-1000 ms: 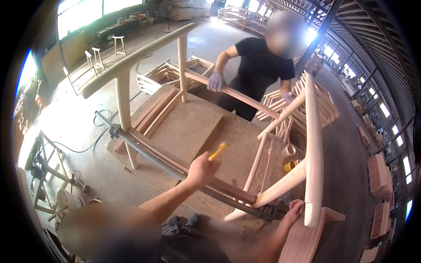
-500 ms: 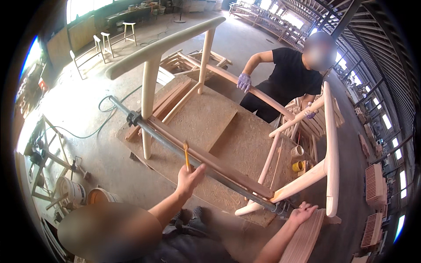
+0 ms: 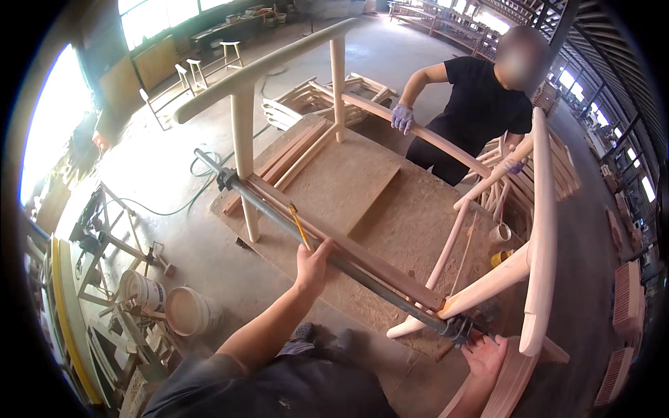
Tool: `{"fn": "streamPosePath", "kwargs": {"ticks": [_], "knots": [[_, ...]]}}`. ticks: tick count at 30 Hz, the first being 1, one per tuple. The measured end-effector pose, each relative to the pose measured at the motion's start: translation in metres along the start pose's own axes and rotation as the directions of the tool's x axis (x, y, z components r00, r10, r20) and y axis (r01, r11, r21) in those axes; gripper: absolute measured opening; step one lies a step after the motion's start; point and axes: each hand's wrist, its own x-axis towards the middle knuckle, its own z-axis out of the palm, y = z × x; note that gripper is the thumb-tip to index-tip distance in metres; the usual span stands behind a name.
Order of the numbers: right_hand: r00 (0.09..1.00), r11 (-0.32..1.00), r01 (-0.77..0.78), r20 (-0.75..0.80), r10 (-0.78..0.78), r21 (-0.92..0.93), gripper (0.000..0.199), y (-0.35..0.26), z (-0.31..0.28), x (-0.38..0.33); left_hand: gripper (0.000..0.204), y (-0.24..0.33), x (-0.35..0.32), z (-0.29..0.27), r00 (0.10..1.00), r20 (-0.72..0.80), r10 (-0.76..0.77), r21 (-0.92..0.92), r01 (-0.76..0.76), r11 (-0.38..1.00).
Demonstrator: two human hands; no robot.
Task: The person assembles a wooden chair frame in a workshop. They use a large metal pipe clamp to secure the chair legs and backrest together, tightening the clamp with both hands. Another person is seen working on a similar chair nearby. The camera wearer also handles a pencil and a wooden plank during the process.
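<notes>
From the head camera, the long metal bar clamp is the thing to look from. It runs slanted across a big wooden chair frame that lies on a flat board bench. One end of the clamp sits by a pale upright leg of the frame. The other end is down low, close to the person.

The left hand is right on the clamp, about halfway along it. Its fingers are closed around a thin yellow stick, like a pencil. The stick points up and away, just above the clamp and a dark wood rail that runs beside the clamp.

The right hand is at the near end of the clamp, by the black clamp head. Its palm faces up and its fingers are spread a bit. It touches the clamp head, but I cannot tell if it is gripping it.

On the far side of the clamp stands another person in a black shirt. That person's gloved hand rests on a long curved wood rail of the frame.

To the left of the clamp, down on the floor, sits a white bucket and a round tub. Past the far end of the clamp, a black cable lies on the floor.
</notes>
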Motion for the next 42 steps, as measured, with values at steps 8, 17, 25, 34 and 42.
{"fn": "streamPosePath", "kwargs": {"ticks": [8,17,25,34,42], "knots": [[0.88,0.904,0.361,0.238,-0.412,0.23,0.06,0.052,-0.025,0.01,0.022,0.0,-0.008,0.006,1.0,-0.014,-0.009,0.161,0.012,0.987],[0.594,-0.059,0.539,0.429,-0.68,-0.84,0.025,0.035,-0.041,0.143,0.016,-0.005,0.013,-0.004,1.0,-0.01,0.011,0.201,-0.009,0.98],[0.984,0.97,-0.161,0.048,0.172,-0.183,0.027,-0.011,-0.028,0.097,0.016,-0.035,0.033,-0.03,0.989,-0.026,0.146,0.029,-0.146,0.989],[0.86,0.678,0.502,0.389,-0.329,-0.537,0.074,0.002,-0.049,-0.005,0.013,-0.018,0.018,-0.025,0.997,-0.064,0.031,0.034,-0.029,0.999],[0.993,0.965,-0.034,0.103,0.063,-0.261,0.054,0.052,-0.114,0.049,0.015,-0.001,-0.045,-0.047,0.987,-0.161,0.027,0.081,-0.014,0.997]]}}
